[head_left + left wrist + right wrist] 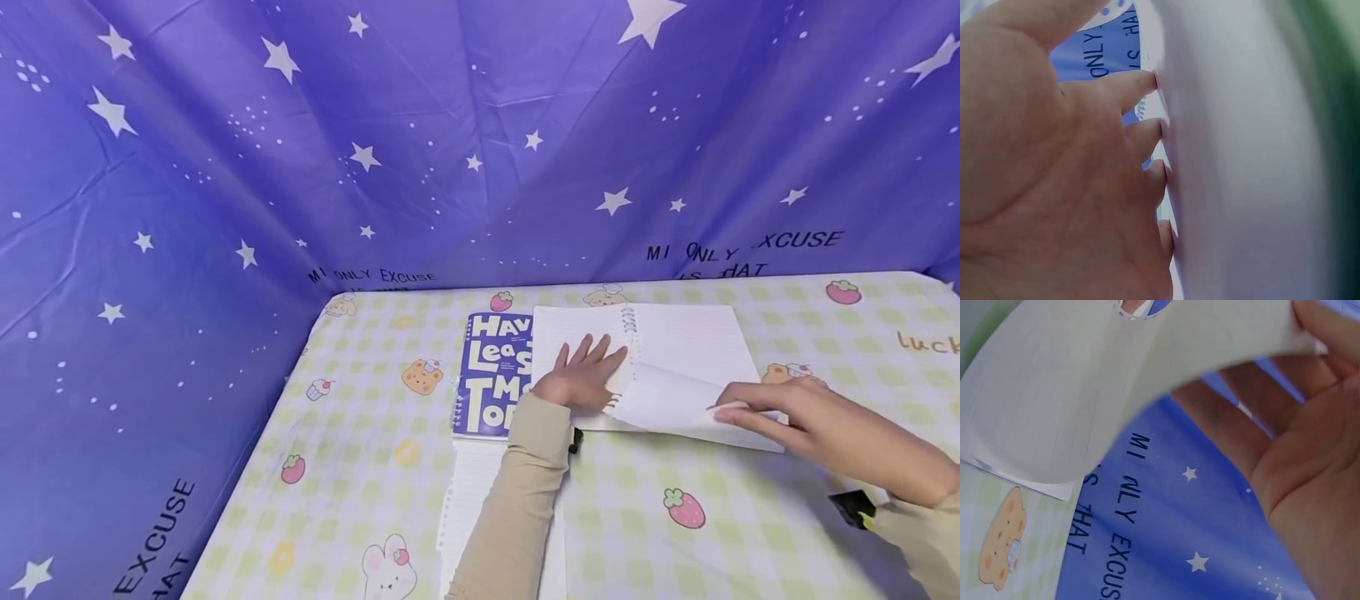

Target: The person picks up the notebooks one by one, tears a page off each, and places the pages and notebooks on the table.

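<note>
Clearly, an open spiral notebook [686,333] lies beneath the left hand [585,382] and stretches toward the right hand [813,417]. Its wire binding [628,320], just beyond the left fingertips, holds white pages. The left hand is spread flat, fingers apart and fairly straight, pressing the left-hand page. The right hand pinches a lifted page [667,404] between thumb and forefinger; this page curves up and slants across to the binding, though how much of it remains attached cannot be told.

Left of the left hand, partly covered by the open notebook, sits a purple notebook [483,375]. Its cover shows "HAV", "Leas", "T", "Mo" and "To" in big white letters, the lines cut off; the small print is too tiny to read. Under the left forearm lies lined paper [465,517] with holes along one edge.

Beyond both hands, the starry curtain [480,208] reads "MI ONLY EXCUSE", with folds hiding some letters. Past the right hand, "Luck" marks the checked tablecloth [360,442], clipped by the view's edge.
</note>
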{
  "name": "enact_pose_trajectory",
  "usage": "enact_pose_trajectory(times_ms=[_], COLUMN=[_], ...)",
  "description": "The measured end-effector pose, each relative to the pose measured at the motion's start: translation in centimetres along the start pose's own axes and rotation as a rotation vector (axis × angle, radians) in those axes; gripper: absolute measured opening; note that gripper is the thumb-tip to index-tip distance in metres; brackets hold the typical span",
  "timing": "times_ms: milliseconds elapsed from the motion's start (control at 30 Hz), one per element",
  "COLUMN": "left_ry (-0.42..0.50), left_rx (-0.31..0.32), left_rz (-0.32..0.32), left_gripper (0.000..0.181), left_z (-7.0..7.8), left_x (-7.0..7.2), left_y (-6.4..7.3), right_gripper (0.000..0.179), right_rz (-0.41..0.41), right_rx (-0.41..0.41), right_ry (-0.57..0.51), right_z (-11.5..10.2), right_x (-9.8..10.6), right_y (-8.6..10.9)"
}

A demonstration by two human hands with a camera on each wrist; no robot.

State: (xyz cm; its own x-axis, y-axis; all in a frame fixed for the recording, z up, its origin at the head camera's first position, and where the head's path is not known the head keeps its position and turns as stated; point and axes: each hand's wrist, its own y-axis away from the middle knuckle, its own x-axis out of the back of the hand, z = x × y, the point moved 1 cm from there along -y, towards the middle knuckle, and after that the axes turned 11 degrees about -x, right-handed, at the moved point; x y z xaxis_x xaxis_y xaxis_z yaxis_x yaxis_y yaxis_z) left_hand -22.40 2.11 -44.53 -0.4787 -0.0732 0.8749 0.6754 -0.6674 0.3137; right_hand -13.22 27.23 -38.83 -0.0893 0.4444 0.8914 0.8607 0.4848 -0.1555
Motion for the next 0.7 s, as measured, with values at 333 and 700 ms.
enact_pose_trajectory(times_ms=[333, 700], left_ry=[0.038, 0.045], left_rx=[-0.023, 0.002], left_rz=[0.008, 0.029], left_gripper=[0.078, 0.081], left_z=[-0.7, -0.3], left_x=[-0.4, 0.0], left_y=[-0.1, 0.1], right_gripper=[0.027, 0.033], right_rz=[-0.254, -0.351], right_rx=[0.172, 0.359], right_ry=[-0.097, -0.225], right_z=[-0.3, -3.9], right_x=[-1.4, -2.5], right_y=[0.4, 0.5])
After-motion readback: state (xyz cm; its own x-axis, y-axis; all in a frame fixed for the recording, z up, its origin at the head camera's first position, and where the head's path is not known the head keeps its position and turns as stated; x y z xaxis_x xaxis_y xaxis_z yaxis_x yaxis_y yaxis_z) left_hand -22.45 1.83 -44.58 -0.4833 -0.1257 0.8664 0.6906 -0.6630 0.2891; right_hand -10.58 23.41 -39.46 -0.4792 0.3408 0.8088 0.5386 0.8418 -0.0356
